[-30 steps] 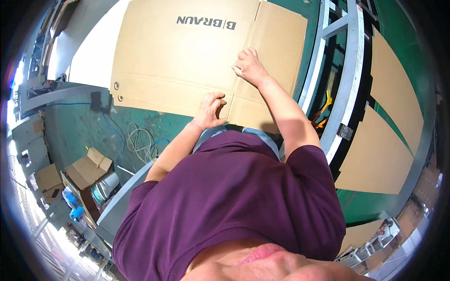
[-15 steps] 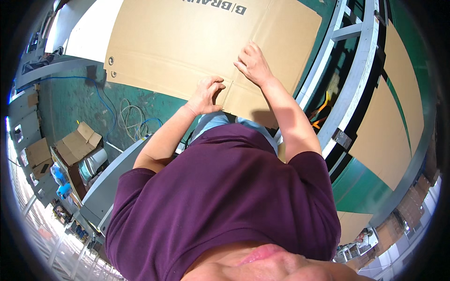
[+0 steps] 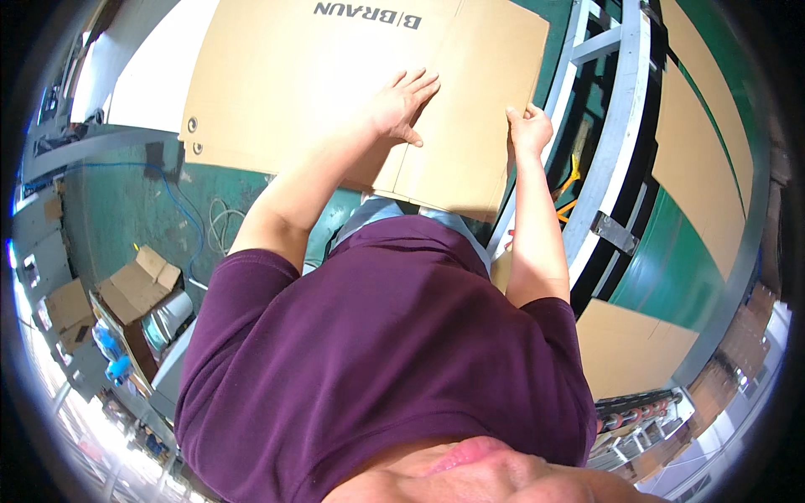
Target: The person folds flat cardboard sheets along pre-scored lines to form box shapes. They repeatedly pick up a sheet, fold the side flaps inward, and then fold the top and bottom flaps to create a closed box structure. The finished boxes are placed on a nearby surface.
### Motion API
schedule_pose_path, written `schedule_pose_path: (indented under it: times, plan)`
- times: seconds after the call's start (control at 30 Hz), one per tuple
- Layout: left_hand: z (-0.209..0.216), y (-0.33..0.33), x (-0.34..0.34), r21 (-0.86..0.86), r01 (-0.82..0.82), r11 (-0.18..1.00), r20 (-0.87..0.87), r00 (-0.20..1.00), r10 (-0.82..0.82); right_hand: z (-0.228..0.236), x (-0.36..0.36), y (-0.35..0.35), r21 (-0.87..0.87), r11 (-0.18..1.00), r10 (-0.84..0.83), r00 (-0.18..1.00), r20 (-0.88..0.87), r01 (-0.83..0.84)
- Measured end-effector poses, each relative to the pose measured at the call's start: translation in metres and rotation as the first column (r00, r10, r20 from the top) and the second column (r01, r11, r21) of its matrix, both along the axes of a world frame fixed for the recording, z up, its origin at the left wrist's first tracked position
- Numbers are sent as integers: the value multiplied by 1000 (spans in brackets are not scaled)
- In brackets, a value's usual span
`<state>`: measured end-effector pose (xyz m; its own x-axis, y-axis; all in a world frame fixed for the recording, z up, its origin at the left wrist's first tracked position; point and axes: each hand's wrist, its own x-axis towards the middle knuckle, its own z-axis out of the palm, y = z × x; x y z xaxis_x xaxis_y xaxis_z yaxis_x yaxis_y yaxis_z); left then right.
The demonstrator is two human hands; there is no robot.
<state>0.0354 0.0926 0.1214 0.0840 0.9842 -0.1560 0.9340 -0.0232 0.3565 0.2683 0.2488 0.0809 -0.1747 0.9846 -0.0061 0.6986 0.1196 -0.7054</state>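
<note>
A large flat cardboard sheet point(image 3: 335, 92) with dark printing lies in front of me, crease lines running across it. My left hand point(image 3: 404, 107) rests on top near a crease, fingers spread and palm down. At the sheet's right edge, my right hand point(image 3: 530, 130) pinches the cardboard between thumb and fingers. The sheet's near edge lies close to my waist.
A metal frame rail point(image 3: 616, 126) runs along my right. Beyond it, more cardboard sheets point(image 3: 633, 348) lie on a green belt point(image 3: 671, 260). At left stand an open carton point(image 3: 141, 281) and a blue hose point(image 3: 172, 189) on the green floor point(image 3: 117, 210).
My left hand has moved forward and right, flattening onto the sheet. My right hand has gone from the sheet's middle to its right edge. Sheets on the belt have shifted away from me.
</note>
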Motion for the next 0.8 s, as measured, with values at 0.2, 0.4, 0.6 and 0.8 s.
schedule_pose_path:
  times: [0.2, 0.4, 0.6, 0.8]
  plan:
    - [-7, 4, -1, -4, 14, 1000, 37, 999, -14, -4, 5, 19, -345, 927, -181, 982, -62, 149]
    - [-20, 0, -6, 28, 6, 1000, 136, 991, -9, 28, 12, 20, -166, 983, 46, 979, -200, -80]
    - [-29, 1, -16, 17, 32, 999, 123, 992, -33, 102, -21, -2, -264, 930, 102, 870, -482, -256]
    - [-19, 0, -5, 22, 24, 999, 22, 999, -25, -22, 23, -13, -190, 982, -25, 983, -183, -10]
